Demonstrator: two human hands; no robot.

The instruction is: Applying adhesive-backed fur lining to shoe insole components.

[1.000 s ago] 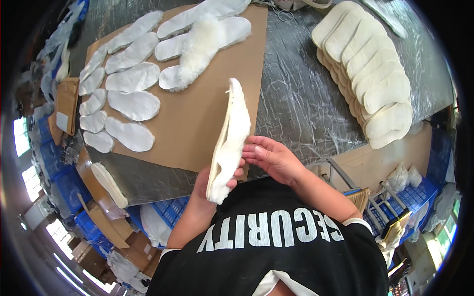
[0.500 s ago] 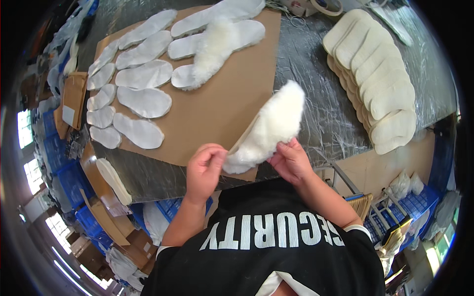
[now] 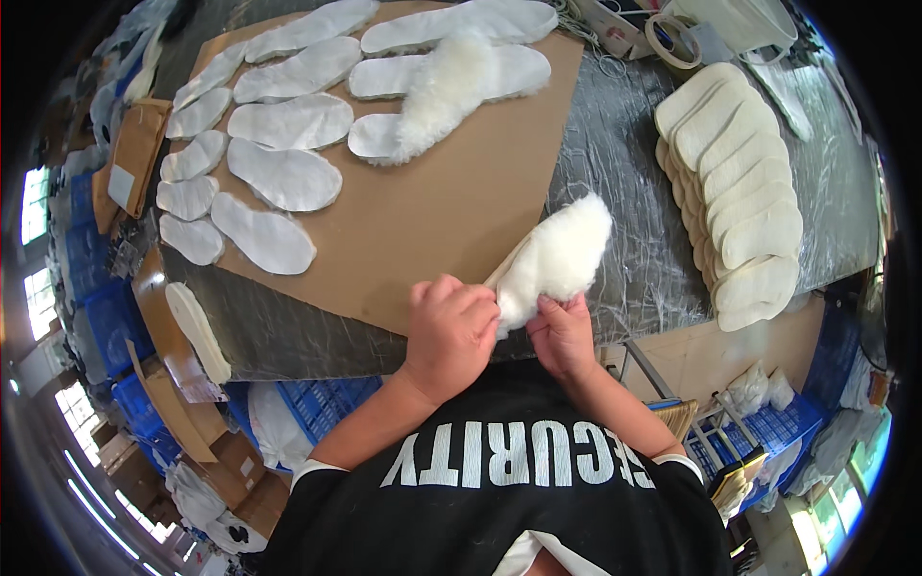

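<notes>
Both hands hold one fluffy white fleece insole (image 3: 552, 257), fleece side up, just above the near edge of a brown cardboard sheet (image 3: 432, 221). My left hand (image 3: 449, 331) grips its heel end from the left. From below, my right hand (image 3: 562, 331) pinches the same end. Several flat white insoles (image 3: 279, 173) lie in rows on the far left of the cardboard. Another fleece insole (image 3: 447, 91) lies across them at the far side.
A fanned stack of cream insoles (image 3: 740, 182) lies on the grey plastic-covered table (image 3: 624, 163) at the right. Tape rolls (image 3: 672, 38) and a white container (image 3: 740, 19) sit at the far right. Blue crates (image 3: 317, 403) and cardboard boxes (image 3: 134, 154) stand below and left.
The insole, held on edge a second ago, has been turned fleece side up and now points to the right. Both hands have closed on its heel end.
</notes>
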